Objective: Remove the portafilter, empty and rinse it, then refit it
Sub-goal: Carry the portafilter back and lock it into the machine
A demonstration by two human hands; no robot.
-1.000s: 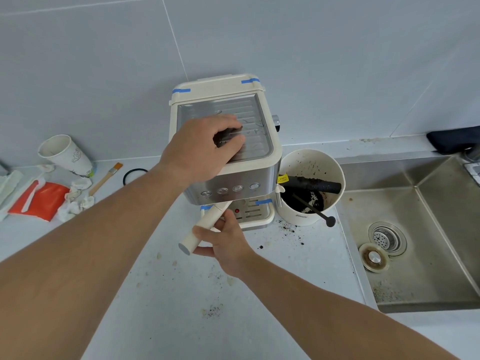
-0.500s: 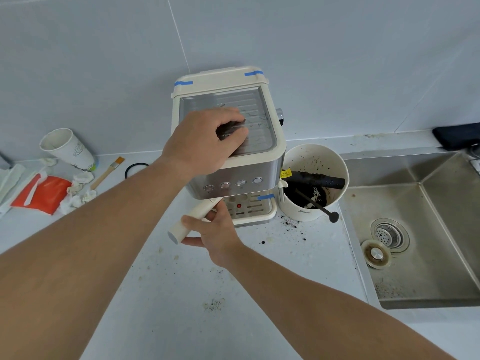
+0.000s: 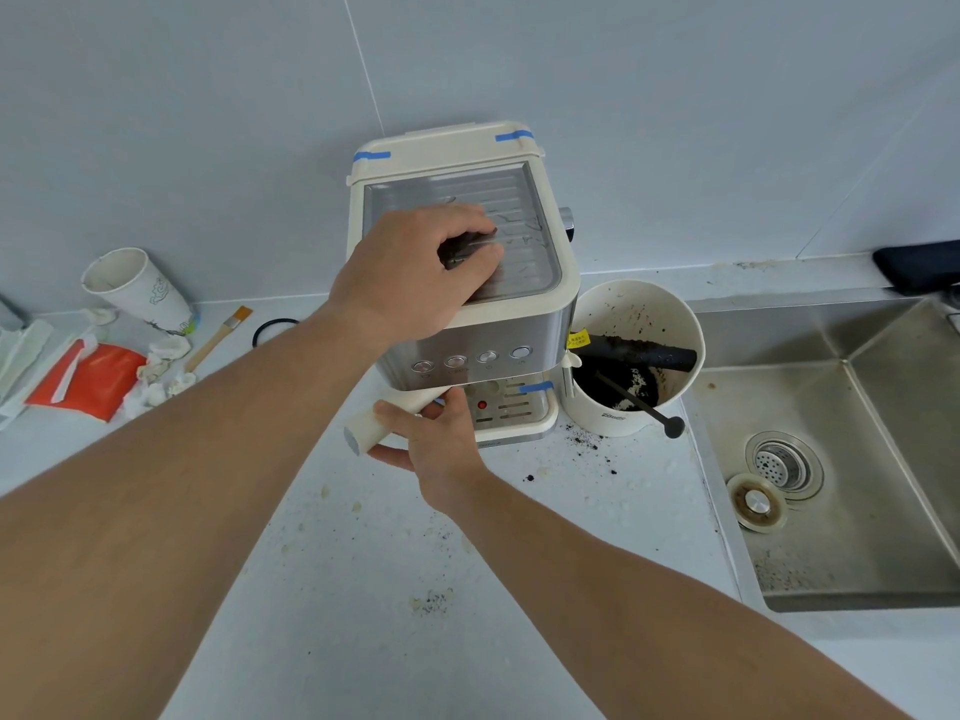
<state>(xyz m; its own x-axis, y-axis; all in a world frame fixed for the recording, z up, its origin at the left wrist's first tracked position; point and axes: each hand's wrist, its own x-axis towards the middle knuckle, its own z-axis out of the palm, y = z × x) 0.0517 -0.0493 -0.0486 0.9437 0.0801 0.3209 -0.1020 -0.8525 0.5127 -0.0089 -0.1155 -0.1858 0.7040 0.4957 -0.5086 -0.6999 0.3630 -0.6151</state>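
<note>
A cream and steel espresso machine [image 3: 524, 314] stands against the wall. My left hand [image 3: 415, 267] presses flat on its top tray, fingers spread. The portafilter's cream handle [image 3: 363, 426] sticks out to the lower left from under the machine's front; its head is hidden beneath the machine. My right hand [image 3: 441, 439] is closed around that handle. A white knock bin [image 3: 636, 356] with dark coffee grounds and a black bar sits right of the machine. The steel sink [image 3: 831, 459] lies further right.
A paper cup [image 3: 137, 288], small brush [image 3: 218, 337], black ring [image 3: 272, 327], red packet [image 3: 91, 379] and crumpled tissues lie at the left. Coffee grounds are scattered on the white counter [image 3: 389, 589]. A loose sink plug [image 3: 756, 504] rests by the drain.
My right hand has swung the portafilter handle leftward, from pointing toward me to pointing lower left. My left hand has stayed on the machine top.
</note>
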